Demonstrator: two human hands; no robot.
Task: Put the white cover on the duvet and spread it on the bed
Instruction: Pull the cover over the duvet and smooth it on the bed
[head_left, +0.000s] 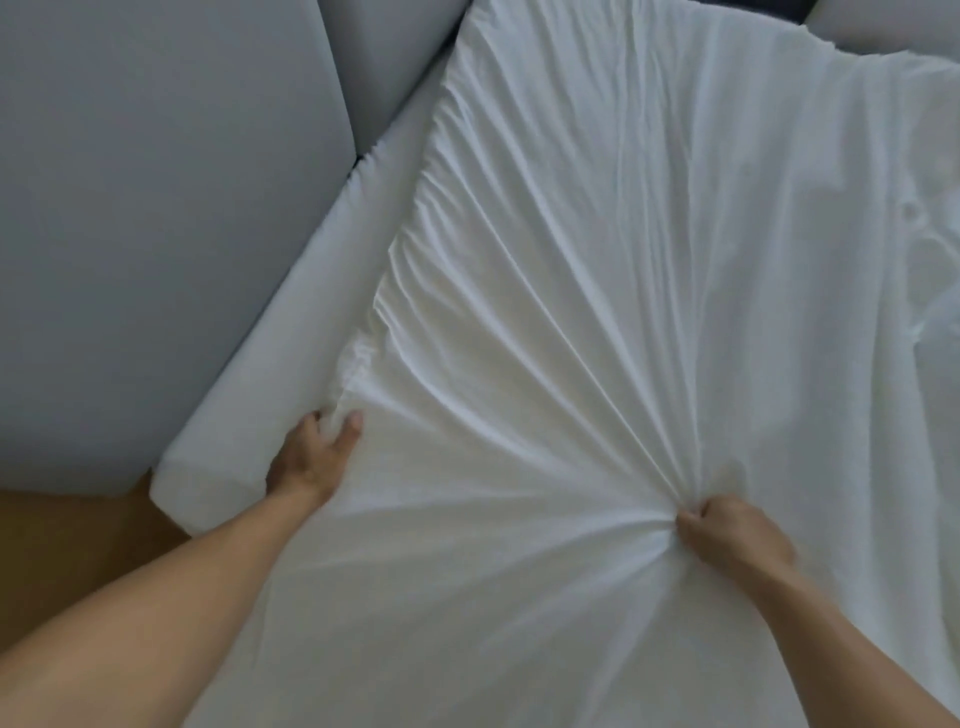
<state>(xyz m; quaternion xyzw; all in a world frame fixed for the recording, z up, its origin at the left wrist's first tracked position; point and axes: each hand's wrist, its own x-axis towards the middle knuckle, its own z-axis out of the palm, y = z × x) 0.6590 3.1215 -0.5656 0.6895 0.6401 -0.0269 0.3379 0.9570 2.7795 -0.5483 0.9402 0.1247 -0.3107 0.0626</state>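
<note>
Left hand (311, 452): gripping the gathered edge of the white cover (623, 260), right by the mattress (291, 364) side.
Right hand (732, 535): clenching a bunch of fabric, creases fanning away from it.
White cover: lying across the mattress, stretching between and beyond both hands.

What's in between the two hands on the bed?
Just the white cover, stretched in folds from the left hand to the right hand. Nothing else lies there, as the head view shows.
</note>
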